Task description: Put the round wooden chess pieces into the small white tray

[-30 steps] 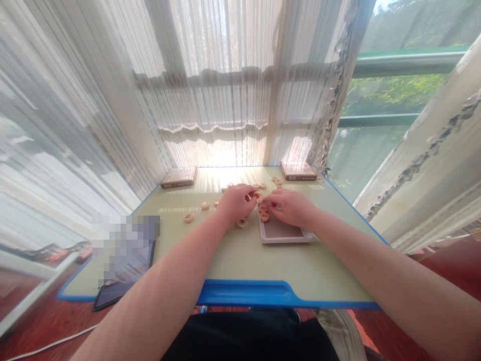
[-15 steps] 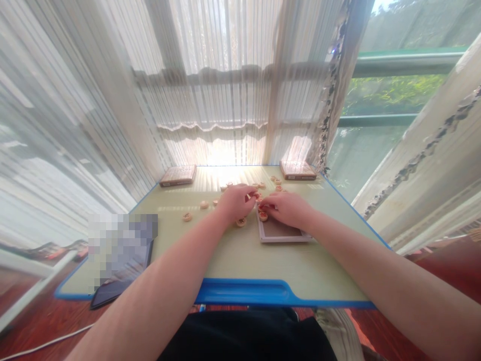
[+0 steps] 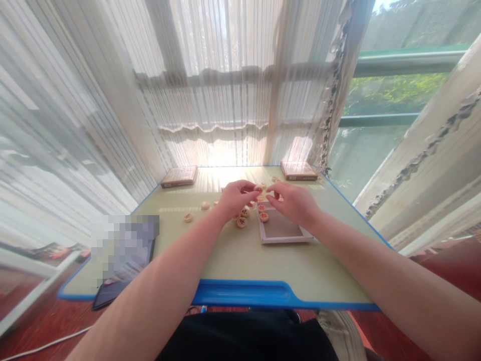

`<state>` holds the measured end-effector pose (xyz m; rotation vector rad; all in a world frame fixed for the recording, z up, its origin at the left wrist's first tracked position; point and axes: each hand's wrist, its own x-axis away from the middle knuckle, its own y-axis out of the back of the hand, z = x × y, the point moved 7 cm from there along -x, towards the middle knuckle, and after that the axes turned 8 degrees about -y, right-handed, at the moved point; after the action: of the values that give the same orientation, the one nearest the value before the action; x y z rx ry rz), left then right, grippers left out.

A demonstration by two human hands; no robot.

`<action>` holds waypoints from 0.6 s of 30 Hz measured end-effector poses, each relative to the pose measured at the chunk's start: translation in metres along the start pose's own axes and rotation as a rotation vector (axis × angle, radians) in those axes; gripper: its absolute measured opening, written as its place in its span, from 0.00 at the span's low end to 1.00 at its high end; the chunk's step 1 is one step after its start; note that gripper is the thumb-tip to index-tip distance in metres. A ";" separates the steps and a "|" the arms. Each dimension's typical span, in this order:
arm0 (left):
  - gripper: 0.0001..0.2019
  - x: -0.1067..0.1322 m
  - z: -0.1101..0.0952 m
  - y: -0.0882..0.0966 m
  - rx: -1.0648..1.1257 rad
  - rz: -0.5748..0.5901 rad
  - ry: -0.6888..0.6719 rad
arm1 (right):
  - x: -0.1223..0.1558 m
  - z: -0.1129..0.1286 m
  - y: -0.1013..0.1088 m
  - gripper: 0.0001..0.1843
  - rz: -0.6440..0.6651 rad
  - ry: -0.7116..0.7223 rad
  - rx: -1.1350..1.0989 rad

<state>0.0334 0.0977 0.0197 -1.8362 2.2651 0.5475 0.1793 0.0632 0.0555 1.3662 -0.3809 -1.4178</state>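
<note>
My left hand pinches a round wooden Chinese chess piece between thumb and fingers. Just to its right is my right hand, its thumb and fingers apart with nothing seen between them. Below the hands lies a shallow white-rimmed box tray with a brown inside. Red-marked chess pieces stand in a column along its left side. Dark-marked chess pieces lie on the table beside the tray, partly under my left hand. Other pieces behind the hands are partly hidden.
The pale table has a blue edge with a blue pen groove. A flat box sits at the far left corner, another box at the far right. A tablet, partly blurred, lies at the left. Loose pieces are scattered left of my hand.
My right hand has lifted away from the tray's left side, uncovering red-marked pieces there. My left hand now shows a piece held up at its fingertips.
</note>
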 end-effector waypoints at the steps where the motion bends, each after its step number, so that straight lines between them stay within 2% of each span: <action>1: 0.16 0.000 -0.001 0.000 0.030 -0.004 0.006 | 0.000 0.000 0.001 0.13 -0.013 0.002 -0.017; 5: 0.17 0.000 -0.007 0.000 0.089 0.011 0.017 | 0.000 0.000 0.001 0.15 -0.007 -0.003 -0.035; 11: 0.17 0.004 -0.012 -0.007 0.075 0.098 0.083 | 0.001 0.001 0.006 0.15 -0.037 0.008 -0.039; 18: 0.16 0.002 -0.005 0.000 0.069 0.052 0.109 | 0.002 0.003 0.005 0.13 -0.070 0.057 -0.004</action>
<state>0.0337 0.0937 0.0234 -1.8207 2.3763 0.3802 0.1794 0.0578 0.0595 1.4254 -0.2950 -1.4328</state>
